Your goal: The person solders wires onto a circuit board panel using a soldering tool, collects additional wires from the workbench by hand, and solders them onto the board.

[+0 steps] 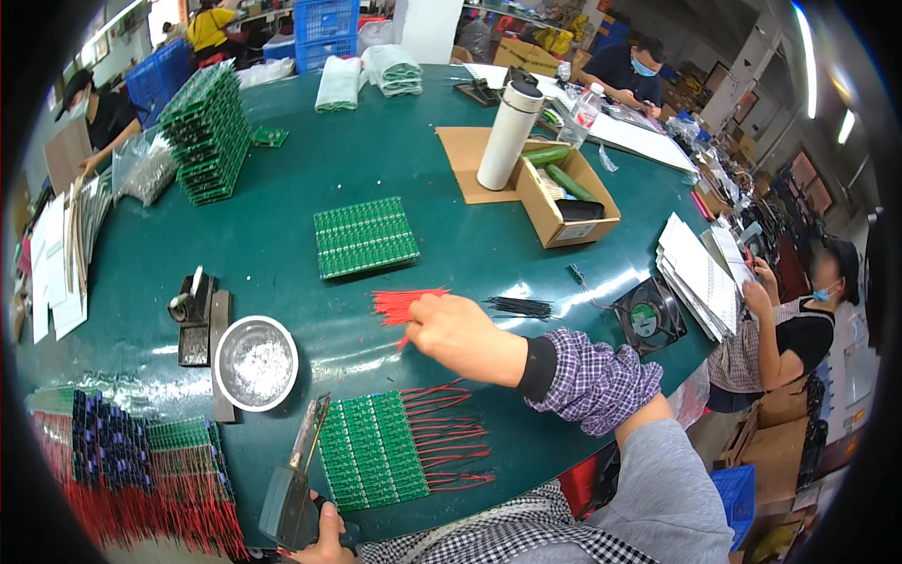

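Observation:
My left hand (327,541) is wrapped round the handle of a dark soldering gun (289,503), whose long tip points up along the left edge of a green circuit board panel (371,451). Red wires (446,437) stick out from that panel's right side. My right hand (460,334), in a checked sleeve cover, has its fingers closed at a pile of loose red wires (399,305). A short red end shows below the fingertips; how many wires they pinch is hidden. Right of this hand lies a bundle of black wires (521,306).
A white bowl (225,367) of silvery bits stands beside a black holder (194,334). Wired boards (141,451) are heaped at near left. Beyond lie a board panel (366,237), a tall board stack (202,132), a cardboard box (583,226), a bottle (510,132) and a fan (648,318). Other people sit around.

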`<state>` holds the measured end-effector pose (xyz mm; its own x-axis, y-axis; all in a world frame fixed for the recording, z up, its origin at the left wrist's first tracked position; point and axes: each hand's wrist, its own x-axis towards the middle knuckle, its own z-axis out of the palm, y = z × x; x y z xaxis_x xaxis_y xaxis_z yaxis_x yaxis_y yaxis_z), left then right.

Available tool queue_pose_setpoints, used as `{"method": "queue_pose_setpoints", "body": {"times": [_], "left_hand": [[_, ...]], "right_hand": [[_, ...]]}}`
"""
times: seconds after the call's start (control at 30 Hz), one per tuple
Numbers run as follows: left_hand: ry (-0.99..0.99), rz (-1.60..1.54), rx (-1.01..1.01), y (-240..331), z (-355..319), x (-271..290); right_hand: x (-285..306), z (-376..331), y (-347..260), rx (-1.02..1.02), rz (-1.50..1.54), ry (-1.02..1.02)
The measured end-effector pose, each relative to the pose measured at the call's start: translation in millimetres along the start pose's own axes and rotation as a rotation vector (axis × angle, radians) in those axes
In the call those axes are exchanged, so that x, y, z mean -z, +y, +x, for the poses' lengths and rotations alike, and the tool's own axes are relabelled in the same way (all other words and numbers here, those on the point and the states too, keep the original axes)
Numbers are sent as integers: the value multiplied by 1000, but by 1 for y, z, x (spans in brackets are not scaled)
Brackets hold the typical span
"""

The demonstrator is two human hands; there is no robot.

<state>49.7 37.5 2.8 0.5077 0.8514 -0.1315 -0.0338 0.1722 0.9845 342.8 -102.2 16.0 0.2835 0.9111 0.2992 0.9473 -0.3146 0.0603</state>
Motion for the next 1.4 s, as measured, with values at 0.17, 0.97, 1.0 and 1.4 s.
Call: {"method": "queue_pose_setpoints", "body": {"times": [0.17, 0.97, 1.0, 1.4], "left_hand": [[-45, -50, -14, -1, -4, 4], [96, -195, 112, 2, 8, 13], [95, -208, 125, 3, 8, 13], [31, -197, 149, 8, 14, 8]], "right_hand": [[23, 19, -33, 109, -218, -288], [-5, 29, -34, 266, -348, -373], [-3, 30, -35, 273, -342, -380], [-5, 30, -37, 298, -372, -430]]}}
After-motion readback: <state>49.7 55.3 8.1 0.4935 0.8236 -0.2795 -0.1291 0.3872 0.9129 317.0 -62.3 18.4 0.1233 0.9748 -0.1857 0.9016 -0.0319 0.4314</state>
